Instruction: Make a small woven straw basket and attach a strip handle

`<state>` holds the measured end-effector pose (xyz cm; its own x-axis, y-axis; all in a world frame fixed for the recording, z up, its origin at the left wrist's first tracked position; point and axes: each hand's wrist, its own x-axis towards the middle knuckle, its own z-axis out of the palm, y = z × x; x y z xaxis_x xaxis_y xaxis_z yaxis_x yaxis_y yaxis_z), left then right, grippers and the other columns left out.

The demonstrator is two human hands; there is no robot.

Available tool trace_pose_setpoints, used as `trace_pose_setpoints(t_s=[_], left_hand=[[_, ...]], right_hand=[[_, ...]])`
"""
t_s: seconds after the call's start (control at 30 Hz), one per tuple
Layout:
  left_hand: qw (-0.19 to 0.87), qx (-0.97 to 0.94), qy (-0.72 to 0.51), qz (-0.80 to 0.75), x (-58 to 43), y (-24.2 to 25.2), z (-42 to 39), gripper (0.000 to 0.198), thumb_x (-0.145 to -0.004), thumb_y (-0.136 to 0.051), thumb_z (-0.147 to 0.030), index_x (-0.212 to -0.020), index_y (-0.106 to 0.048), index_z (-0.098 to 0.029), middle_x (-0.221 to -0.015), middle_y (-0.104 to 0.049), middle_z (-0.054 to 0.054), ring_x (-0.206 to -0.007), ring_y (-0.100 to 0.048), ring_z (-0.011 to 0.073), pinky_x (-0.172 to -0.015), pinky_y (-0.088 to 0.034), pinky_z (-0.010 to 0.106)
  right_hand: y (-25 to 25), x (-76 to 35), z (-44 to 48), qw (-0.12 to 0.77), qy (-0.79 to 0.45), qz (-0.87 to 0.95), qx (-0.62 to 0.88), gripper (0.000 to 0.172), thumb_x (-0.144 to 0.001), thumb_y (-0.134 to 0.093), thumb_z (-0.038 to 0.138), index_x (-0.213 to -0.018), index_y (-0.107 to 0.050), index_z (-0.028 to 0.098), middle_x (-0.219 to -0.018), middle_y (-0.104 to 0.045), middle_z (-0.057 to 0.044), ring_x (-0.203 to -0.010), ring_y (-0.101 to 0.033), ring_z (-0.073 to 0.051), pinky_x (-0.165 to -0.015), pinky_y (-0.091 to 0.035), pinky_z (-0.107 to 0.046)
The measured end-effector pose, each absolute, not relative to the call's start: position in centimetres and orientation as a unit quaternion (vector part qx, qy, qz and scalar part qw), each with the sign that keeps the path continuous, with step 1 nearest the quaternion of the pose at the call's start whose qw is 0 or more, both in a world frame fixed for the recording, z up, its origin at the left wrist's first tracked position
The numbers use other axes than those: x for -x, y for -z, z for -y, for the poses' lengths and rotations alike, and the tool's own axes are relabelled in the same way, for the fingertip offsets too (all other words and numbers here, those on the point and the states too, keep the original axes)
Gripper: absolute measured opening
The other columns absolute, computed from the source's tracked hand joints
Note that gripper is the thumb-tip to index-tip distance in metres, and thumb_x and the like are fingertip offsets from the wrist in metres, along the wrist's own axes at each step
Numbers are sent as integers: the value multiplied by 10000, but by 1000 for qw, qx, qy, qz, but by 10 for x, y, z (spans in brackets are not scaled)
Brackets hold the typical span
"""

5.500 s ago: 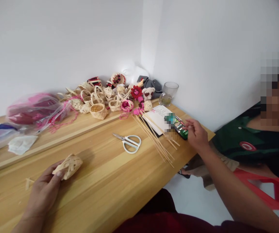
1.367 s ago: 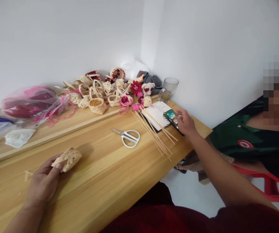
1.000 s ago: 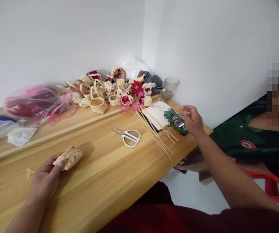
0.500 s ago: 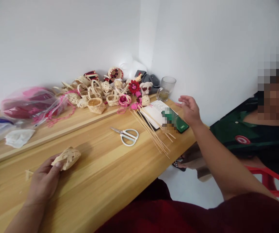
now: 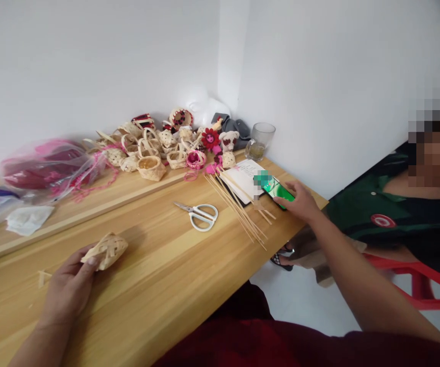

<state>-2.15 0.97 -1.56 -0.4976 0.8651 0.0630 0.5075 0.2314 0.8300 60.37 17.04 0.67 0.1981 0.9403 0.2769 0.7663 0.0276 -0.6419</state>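
My left hand rests on the wooden table near its front left, fingers closed round a small woven straw basket. My right hand reaches to the table's right edge and lies on a phone with a lit green screen, fingers spread and resting on it. The phone lies beside a white notebook. A bundle of thin bamboo sticks lies just left of the phone.
White-handled scissors lie mid-table. Several small woven baskets and pink trinkets are piled in the back corner, next to a glass cup. A plastic bag of pink material sits at back left. Another person in a green shirt sits at right.
My right hand was raised above the phone half a second ago and has come down onto its screen. The left hand and the basket have stayed put.
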Motion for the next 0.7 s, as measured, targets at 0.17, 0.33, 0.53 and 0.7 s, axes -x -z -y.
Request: trace_pose_setpoints(t_s=[0.17,0.33,0.53,0.7], left_hand=[[276,-388,-463,-748,12,7,-9,935,-492,-787,-924,-1066,-742,-187,-1001,-805,81,-911,-696,255,-794,-559,296],[270,-390,-452,-755,15,9,-9,919,-496,-788,-920,-1044,-743,-184,-937,-791,79,-925,-696,272,-803,-556,314],[298,-378,-476,-736,23,19,-10,922,-500,-813,-905,-1073,-737,-187,-997,-804,88,-930,-711,268,-804,-563,300],[291,-382,-468,-742,21,15,-10,937,-492,-798,-926,-1070,-743,-189,-992,-808,82,-911,-710,258,-799,-566,288]], right_hand=[[-7,-592,-180,271,-90,626,726,830,-540,-918,705,-1189,-676,247,-1263,-716,-165,-1200,-649,-440,-1060,-490,-664],[-9,-590,-192,219,-78,621,749,902,-490,-913,767,-1188,-702,235,-1236,-712,-191,-1195,-640,-471,-1025,-500,-683],[-8,-596,-210,194,-84,625,751,868,-436,-929,767,-1081,-704,232,-1070,-742,-156,-1080,-693,-422,-949,-556,-625],[-8,-600,-220,190,-100,627,749,813,-428,-924,765,-997,-673,242,-1049,-753,-147,-1009,-712,-404,-879,-580,-582]])
